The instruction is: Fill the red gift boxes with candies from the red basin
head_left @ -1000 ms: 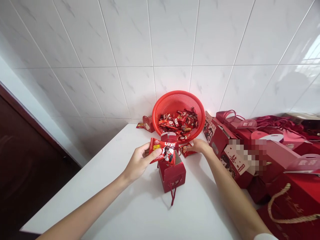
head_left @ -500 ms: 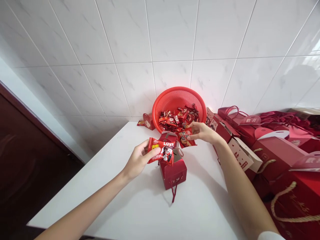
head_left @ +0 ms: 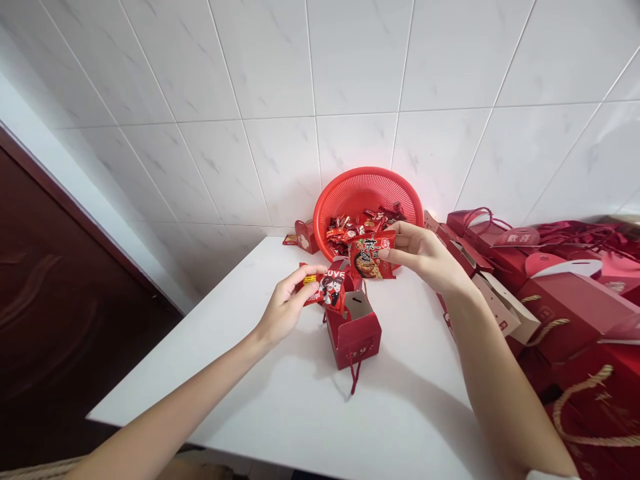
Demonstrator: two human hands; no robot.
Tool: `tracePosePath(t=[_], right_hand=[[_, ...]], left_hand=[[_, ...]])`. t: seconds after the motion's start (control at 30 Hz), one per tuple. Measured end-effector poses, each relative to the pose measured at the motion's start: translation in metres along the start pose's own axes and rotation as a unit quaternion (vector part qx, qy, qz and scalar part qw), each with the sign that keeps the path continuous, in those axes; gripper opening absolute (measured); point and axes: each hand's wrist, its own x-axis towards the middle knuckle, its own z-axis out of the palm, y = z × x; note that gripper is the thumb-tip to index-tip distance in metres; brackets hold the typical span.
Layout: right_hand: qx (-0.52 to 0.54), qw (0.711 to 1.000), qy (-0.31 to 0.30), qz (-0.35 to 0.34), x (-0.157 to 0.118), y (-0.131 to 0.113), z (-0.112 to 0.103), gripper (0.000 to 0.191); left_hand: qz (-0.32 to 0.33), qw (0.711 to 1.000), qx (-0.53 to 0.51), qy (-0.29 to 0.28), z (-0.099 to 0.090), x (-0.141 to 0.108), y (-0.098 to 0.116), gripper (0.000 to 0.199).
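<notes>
On the tabletop [head_left: 280,407], a box [head_left: 357,339] stood before a basket [head_left: 345,195] containing packets [head_left: 345,233], with more boxes [head_left: 575,303] to the right.

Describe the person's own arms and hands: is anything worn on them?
The left hand and right hand are ungloved; no rings or watches show. The left forearm and right forearm are bare. A white sleeve edge shows on the right; none on the left.
</notes>
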Motion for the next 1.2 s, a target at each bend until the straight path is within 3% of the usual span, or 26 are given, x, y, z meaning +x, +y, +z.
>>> tracePosePath(t=[0.1, 0.17, 0.23, 0.3, 0.4, 0.5, 0.6, 0.8, 0.97, 1.07, 1.2], right_hand=[[-0.093, 0.995, 0.044, 0.01, 0.0, 0.002, -0.002, 0.023], [-0.204, 0.973, 0.103, 0.038, 0.002, 0.01, -0.011, 0.016], [-0.283, 0.948, 0.116, 0.093, 0.005, 0.023, -0.024, 0.013], [-0.303, 0.936, 0.068, 0.168, 0.009, 0.037, -0.036, 0.013], [-0.291, 0.923, 0.027, 0.25, 0.016, 0.056, -0.046, 0.013], [-0.277, 0.923, 0.036, 0.265, 0.024, 0.071, -0.043, 0.012], [-0.273, 0.929, 0.011, 0.249, 0.03, 0.083, -0.036, 0.011], [-0.281, 0.928, -0.106, 0.222, 0.037, 0.105, -0.022, 0.007], [-0.291, 0.928, -0.124, 0.197, 0.037, 0.112, -0.017, 0.006], [-0.308, 0.92, -0.119, 0.209, 0.036, 0.115, -0.019, 0.006], [-0.324, 0.912, -0.126, 0.218, 0.035, 0.12, -0.025, 0.007]], left_hand=[[0.006, 1.0, 0.009, 0.028, -0.001, 0.001, 0.001, 0.028], [0.003, 0.999, 0.02, 0.035, -0.003, 0.002, 0.002, 0.024], [-0.006, 0.999, 0.028, 0.019, -0.005, 0.002, 0.005, 0.025], [-0.027, 0.999, 0.029, -0.034, -0.007, 0.001, 0.008, 0.026], [-0.08, 0.98, 0.07, -0.169, -0.008, -0.003, 0.012, 0.054], [-0.129, 0.932, 0.17, -0.294, -0.007, -0.007, 0.015, 0.077], [-0.125, 0.887, 0.268, -0.354, -0.006, -0.01, 0.019, 0.086], [-0.038, 0.83, 0.413, -0.373, 0.001, -0.004, 0.034, 0.087], [-0.009, 0.79, 0.457, -0.41, 0.007, 0.001, 0.039, 0.051], [-0.015, 0.795, 0.453, -0.402, 0.004, 0.0, 0.041, 0.041], [-0.034, 0.831, 0.407, -0.377, -0.006, 0.0, 0.042, 0.034]])
